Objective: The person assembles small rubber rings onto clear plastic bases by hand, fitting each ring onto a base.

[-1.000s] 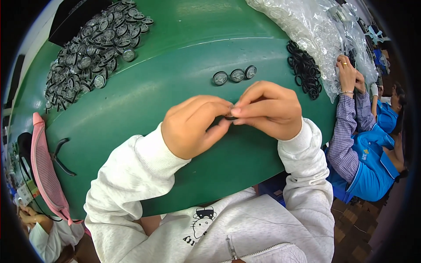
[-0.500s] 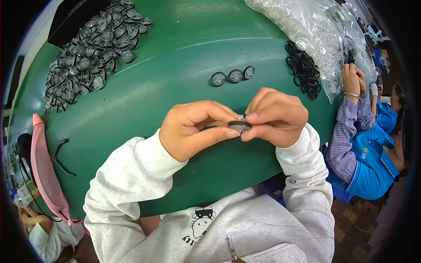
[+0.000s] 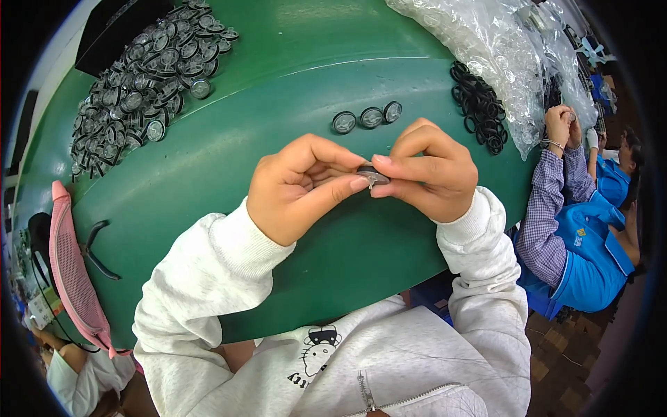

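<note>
Between my two hands is a small clear plastic wheel with a black rubber ring (image 3: 374, 176) round its rim. My left hand (image 3: 300, 182) pinches its left side between thumb and forefinger. My right hand (image 3: 432, 174) grips the opposite side the same way, hiding part of the ring. Beyond my hands, three ringed clear wheels (image 3: 371, 117) lie in a short row on the green table (image 3: 292, 90). A pile of loose black rubber rings (image 3: 477, 104) lies farther to the right.
A big heap of ringed wheels (image 3: 149, 76) covers the far left, beside a black box (image 3: 114, 35). A clear bag of plastic wheels (image 3: 497, 62) lies far right. A pink mesh pouch (image 3: 71, 267) and black-handled pliers (image 3: 94, 250) lie near left. A co-worker in blue (image 3: 590, 243) sits at right.
Both hands have moved slightly away from me and to the left with the wheel. The wheel has tilted, so more of its face shows. At right, the co-worker's hands have shifted a little.
</note>
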Demonstrator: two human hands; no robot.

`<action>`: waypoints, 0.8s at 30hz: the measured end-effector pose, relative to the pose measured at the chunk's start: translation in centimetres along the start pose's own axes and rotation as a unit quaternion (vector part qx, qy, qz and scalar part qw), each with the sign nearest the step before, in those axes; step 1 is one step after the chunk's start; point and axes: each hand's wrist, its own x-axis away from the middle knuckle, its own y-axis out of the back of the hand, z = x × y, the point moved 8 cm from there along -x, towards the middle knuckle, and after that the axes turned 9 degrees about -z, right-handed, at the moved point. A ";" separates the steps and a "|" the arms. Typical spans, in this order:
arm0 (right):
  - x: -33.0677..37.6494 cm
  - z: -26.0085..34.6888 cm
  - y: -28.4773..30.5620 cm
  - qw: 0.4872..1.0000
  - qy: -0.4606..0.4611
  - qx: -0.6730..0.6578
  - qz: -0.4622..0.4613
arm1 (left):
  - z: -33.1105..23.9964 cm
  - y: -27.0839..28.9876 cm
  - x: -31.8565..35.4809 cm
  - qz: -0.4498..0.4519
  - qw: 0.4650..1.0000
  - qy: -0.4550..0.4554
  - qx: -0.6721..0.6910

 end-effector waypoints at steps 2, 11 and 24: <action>0.0 0.3 0.0 1.000 0.015 0.001 -0.002 | 0.0 -0.2 0.1 0.021 1.000 -0.003 0.011; 0.1 0.2 0.6 0.999 0.019 -0.016 -0.030 | -0.7 -0.9 0.1 0.054 0.996 -0.060 0.027; -0.2 -0.5 2.0 0.999 0.022 0.045 0.000 | -2.4 -0.9 -0.4 0.011 0.930 -0.226 -0.291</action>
